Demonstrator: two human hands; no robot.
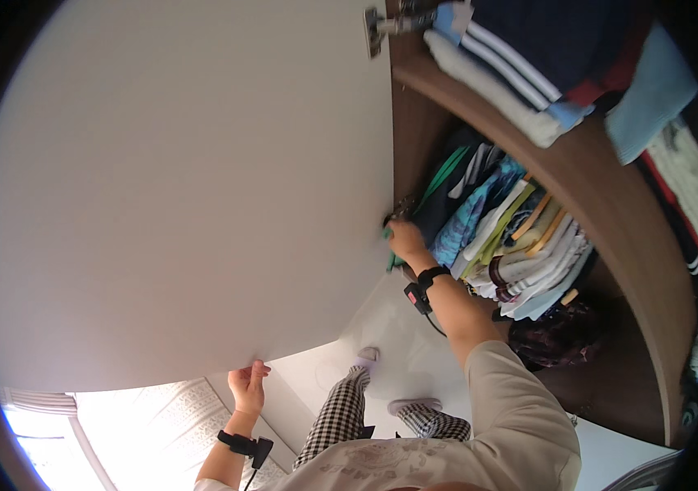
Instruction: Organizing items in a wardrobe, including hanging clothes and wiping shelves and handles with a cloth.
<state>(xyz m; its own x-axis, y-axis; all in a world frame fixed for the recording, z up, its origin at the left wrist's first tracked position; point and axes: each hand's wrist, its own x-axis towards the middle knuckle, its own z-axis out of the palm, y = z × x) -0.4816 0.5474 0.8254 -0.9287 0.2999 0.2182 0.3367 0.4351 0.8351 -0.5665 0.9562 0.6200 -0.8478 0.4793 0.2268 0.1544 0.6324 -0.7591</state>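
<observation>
A large pale wardrobe door (185,188) fills the left and middle, swung out from the brown cabinet. At its lower edge my left hand (248,386) is closed, thumb and fingers on the rim of the panel. My right hand (406,239) reaches to the hinge side, curled right below a metal hinge (402,209). Something dark and green shows by its fingertips, and I cannot make out what it grips. Close beside that hand hang several clothes (496,221) on hangers. Each wrist wears a black strap with a small box.
Above the hanging clothes, a brown shelf (529,135) carries folded clothes (520,65). Another hinge (375,31) joins the door higher up. A dark patterned bundle (557,335) lies in the cabinet bottom. A patterned bed cover (161,434) and the pale floor (381,327) show below the door.
</observation>
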